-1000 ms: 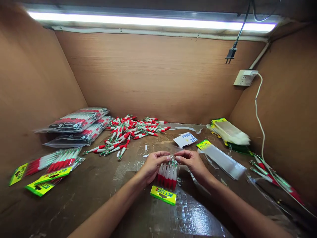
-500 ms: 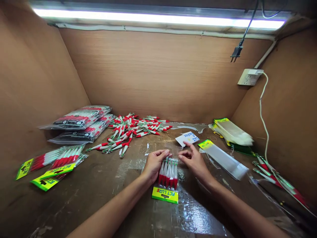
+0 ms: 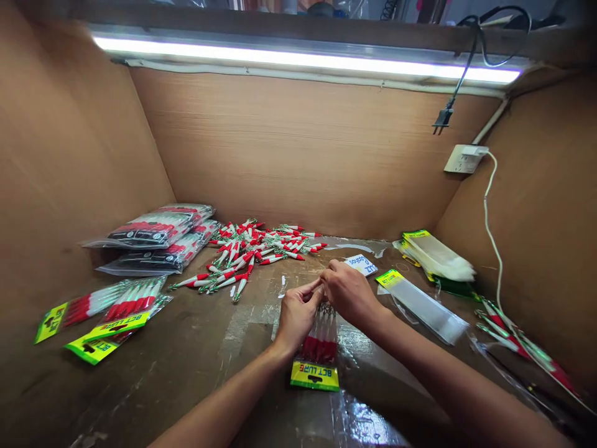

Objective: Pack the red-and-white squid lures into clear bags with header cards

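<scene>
A clear bag of red and white lures (image 3: 318, 348) with a yellow-green header card lies on the brown work surface in front of me. My left hand (image 3: 295, 314) pinches the bag's far end. My right hand (image 3: 347, 291) has crossed over and pinches the same end, fingertips meeting those of the left. The top of the bag is hidden under both hands.
A loose heap of red and white lures (image 3: 254, 249) lies at the back. Filled bags (image 3: 112, 314) and dark bundles (image 3: 156, 239) sit at left. Empty bags (image 3: 422, 302), a stack of them (image 3: 436, 255) and a white card (image 3: 362, 264) lie at right.
My right hand moved left across the bag's top until its fingers met the left hand's. The view tilted down a little.
</scene>
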Tool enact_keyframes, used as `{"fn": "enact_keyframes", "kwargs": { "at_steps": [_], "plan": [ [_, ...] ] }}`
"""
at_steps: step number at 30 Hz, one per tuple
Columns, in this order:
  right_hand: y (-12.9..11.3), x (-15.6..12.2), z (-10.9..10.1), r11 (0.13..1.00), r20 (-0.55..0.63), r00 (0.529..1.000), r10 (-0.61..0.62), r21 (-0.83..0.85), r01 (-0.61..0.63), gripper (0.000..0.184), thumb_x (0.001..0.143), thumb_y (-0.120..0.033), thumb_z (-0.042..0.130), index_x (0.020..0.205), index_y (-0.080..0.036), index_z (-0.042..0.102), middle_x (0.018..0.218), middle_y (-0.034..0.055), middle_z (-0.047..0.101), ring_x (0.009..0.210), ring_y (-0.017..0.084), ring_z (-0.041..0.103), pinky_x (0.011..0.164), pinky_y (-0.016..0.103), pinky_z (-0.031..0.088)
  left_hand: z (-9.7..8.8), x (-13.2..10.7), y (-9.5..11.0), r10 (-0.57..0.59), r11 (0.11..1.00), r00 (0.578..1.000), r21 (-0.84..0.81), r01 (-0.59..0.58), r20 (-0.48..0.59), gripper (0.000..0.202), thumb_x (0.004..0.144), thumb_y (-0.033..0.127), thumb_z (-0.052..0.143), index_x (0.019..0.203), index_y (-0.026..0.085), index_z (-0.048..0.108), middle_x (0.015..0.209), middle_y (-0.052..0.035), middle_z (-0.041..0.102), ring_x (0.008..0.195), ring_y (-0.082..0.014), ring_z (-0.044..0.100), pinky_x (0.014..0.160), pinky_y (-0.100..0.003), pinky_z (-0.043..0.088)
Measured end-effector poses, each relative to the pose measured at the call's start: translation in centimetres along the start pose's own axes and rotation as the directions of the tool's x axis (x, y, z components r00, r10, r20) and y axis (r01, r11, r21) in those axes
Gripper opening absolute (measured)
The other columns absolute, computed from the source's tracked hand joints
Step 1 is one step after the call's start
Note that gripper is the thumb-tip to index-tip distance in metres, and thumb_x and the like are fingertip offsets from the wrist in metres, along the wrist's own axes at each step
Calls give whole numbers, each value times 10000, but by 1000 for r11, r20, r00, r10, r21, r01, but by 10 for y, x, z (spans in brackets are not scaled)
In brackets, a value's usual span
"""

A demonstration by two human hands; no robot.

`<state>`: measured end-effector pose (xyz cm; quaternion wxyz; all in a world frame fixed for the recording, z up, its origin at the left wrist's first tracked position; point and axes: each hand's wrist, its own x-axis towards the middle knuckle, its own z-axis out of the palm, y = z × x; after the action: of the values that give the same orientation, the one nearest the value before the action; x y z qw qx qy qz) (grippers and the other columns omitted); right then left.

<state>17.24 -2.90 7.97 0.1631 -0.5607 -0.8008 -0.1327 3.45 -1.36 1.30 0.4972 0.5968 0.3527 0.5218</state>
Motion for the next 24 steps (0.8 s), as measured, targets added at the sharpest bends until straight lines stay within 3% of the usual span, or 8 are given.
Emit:
{"fn": "enact_keyframes", "kwargs": {
  "at_steps": [4,7,11,14,16,19,22,24],
  "plan": [
    [-3,-2,1,990,27,998,-56,-131,59,75,877,-111,594,852,-154,650,885,92,628,767,209,564,636,301,359,-1,-3,4,11,991,999,130,-15,32,383,879,402,651,1189,190,724,1033,-56,778,957,-297,712,777,-329,551],
    [2,-4,6,990,7,998,-69,-126,70,82,874,-113,593,821,-155,639,862,83,628,756,200,567,630,297,351,0,-4,5,5,993,999,114,-9,37,333,878,372,653,1145,197,746,1031,-57,778,945,-290,719,792,-332,550],
    [13,-8,18,999,-112,993,25,37,-21,104,885,-141,579,812,-168,648,855,60,647,755,178,586,659,277,374,2,-1,3,-11,999,1000,52,10,28,303,863,326,672,1121,192,757,1086,-94,761,934,-276,735,795,-332,565],
    [24,-8,28,961,-237,956,175,252,-114,131,889,-160,559,842,-175,681,873,58,679,790,180,616,715,273,411,4,1,0,-35,999,999,-12,35,-2,306,840,312,703,1109,177,761,1071,-113,764,872,-260,750,765,-325,579],
    [37,-9,32,873,-274,900,338,448,-191,137,875,-201,577,837,-175,706,869,61,702,798,190,632,742,284,437,5,0,0,-49,998,999,-51,49,-16,331,833,327,719,1120,164,754,1031,-120,774,861,-257,753,752,-319,582],
    [69,-26,25,681,-230,788,571,669,-298,221,868,-328,605,866,-152,739,849,74,728,760,205,648,713,308,478,7,0,1,-99,978,993,-188,87,-57,417,811,357,757,1169,147,725,969,-125,784,866,-258,751,734,-308,578],
    [107,-73,2,423,-160,617,771,852,-308,326,827,-439,663,931,-141,743,882,76,729,701,192,638,652,312,515,6,0,2,-159,934,980,-340,110,-118,408,762,369,805,1083,122,748,944,-130,782,881,-246,743,745,-289,564],
    [126,-115,-17,306,-133,563,815,925,-225,332,780,-452,727,930,-156,741,862,63,715,636,172,616,602,304,523,5,2,2,-178,916,973,-385,111,-145,393,745,385,815,1025,115,755,935,-129,780,885,-235,737,753,-284,558]
  ]
}}
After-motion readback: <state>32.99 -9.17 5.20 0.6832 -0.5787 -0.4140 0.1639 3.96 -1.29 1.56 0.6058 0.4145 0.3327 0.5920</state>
